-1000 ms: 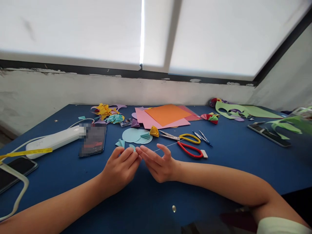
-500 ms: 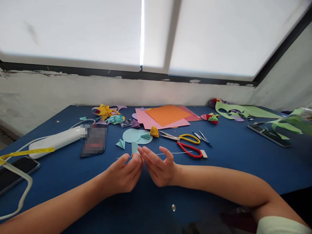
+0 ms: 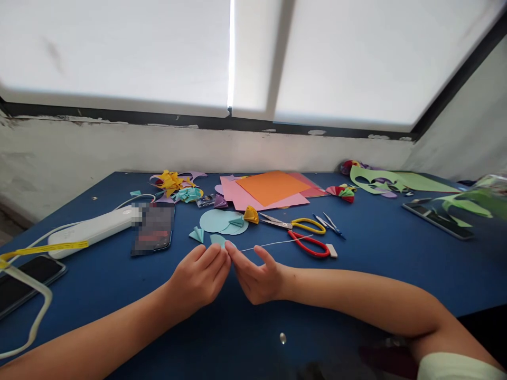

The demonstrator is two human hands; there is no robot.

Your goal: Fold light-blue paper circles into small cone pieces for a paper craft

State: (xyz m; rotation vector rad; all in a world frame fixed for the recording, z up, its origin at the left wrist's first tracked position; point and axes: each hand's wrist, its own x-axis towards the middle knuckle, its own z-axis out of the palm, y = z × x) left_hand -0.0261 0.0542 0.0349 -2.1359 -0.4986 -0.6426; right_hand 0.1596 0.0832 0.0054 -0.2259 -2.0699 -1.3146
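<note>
Near the middle of the blue table, my left hand (image 3: 200, 274) is closed with its fingertips on a folded light blue paper piece (image 3: 217, 240). My right hand (image 3: 256, 274) meets it at the fingertips, pinching the same piece, its thumb raised. A thin white thread (image 3: 273, 244) runs from the fingers toward the red-handled scissors (image 3: 311, 245). Beyond my hands lie light blue paper circles (image 3: 214, 220), folded light blue cones (image 3: 197, 235) and a folded yellow cone (image 3: 251, 214).
Orange paper (image 3: 273, 186) lies on pink sheets at the back. Paper scraps (image 3: 170, 181) are at the back left, and green cut paper (image 3: 368, 179) at the back right. A white power strip (image 3: 95, 231) and phones (image 3: 34, 277) lie left, another phone (image 3: 435, 219) right.
My left hand has turned so its knuckles face up more. The light blue piece has tilted lower, and the thread now slants upward to the right.
</note>
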